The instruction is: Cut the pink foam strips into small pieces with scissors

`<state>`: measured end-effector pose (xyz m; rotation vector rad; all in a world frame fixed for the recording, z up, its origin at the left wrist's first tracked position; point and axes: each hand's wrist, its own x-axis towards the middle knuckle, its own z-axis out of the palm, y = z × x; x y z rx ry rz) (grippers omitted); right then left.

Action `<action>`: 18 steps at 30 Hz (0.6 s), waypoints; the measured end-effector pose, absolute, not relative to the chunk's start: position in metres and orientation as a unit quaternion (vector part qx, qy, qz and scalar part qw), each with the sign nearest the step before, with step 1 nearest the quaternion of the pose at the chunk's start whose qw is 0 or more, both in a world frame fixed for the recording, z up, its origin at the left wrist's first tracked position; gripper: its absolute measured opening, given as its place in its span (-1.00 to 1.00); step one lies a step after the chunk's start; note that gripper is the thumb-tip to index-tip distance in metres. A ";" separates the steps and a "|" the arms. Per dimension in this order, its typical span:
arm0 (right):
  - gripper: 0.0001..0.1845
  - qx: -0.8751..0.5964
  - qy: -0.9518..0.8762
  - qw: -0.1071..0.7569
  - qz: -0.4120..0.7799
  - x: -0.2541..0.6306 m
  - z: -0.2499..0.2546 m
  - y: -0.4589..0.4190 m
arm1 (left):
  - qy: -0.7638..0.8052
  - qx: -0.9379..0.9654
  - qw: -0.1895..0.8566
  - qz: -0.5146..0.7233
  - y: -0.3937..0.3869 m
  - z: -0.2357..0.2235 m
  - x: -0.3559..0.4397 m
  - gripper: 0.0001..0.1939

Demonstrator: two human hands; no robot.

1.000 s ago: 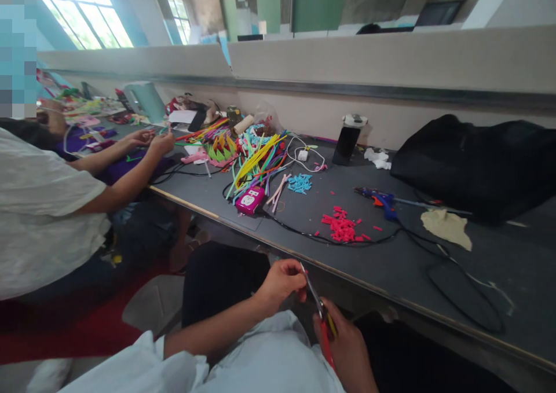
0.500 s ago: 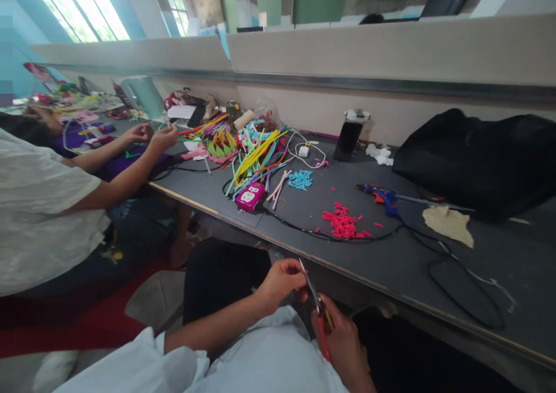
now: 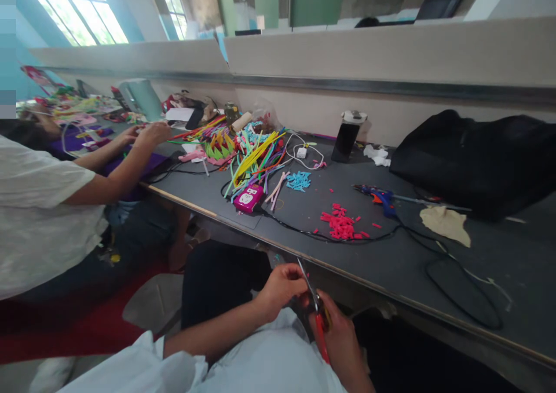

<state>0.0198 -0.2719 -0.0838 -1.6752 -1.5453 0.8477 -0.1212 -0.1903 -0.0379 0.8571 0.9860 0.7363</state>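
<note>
Scissors with slim silvery metal blades and red plastic handles [image 3: 317, 307] sit in the right hand [image 3: 341, 335], above the wearer's lap and just short of the dark grey tabletop [image 3: 391, 260]; the blades point towards 11 o'clock. That hand is wrapped around the handles. The left hand [image 3: 282, 289], at 9 o'clock from the blades, has thumb and fingers pinched together right beside them. A speck of pink [image 3: 308, 275] shows by the fingertips, too small to tell whether it is held. How far the blades are parted, I cannot tell.

The step in hand looks like a snip at the fingertips. In my judgement it calls for a firm left pinch, well clear of the cutting edges, and a steady squeeze of the handles.

From the hands, a loose heap of short pinkish-red pieces [image 3: 341, 224] lies at 1 o'clock, and a smaller heap of short light-blue pieces [image 3: 299, 180] at 12. Long, multicoloured fuzzy stems [image 3: 256, 160] lie tangled at 11. A co-worker's hand [image 3: 154, 132] is between 10 and 11, well apart.
</note>
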 end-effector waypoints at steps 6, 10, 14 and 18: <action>-0.58 -0.649 -0.586 0.358 0.327 0.021 -0.098 -0.276 | 0.439 0.367 0.745 0.344 -0.189 -0.040 -0.123 -0.81; -0.54 -0.667 -0.570 0.367 0.308 0.024 -0.107 -0.276 | 0.401 0.331 0.769 0.372 -0.183 -0.034 -0.126 -0.73; -0.50 -0.669 -0.565 0.378 0.298 0.026 -0.108 -0.274 | 0.366 0.325 0.781 0.388 -0.177 -0.027 -0.128 -0.70; -0.50 -0.672 -0.566 0.371 0.300 0.025 -0.102 -0.273 | 0.373 0.352 0.752 0.414 -0.172 -0.024 -0.126 -0.72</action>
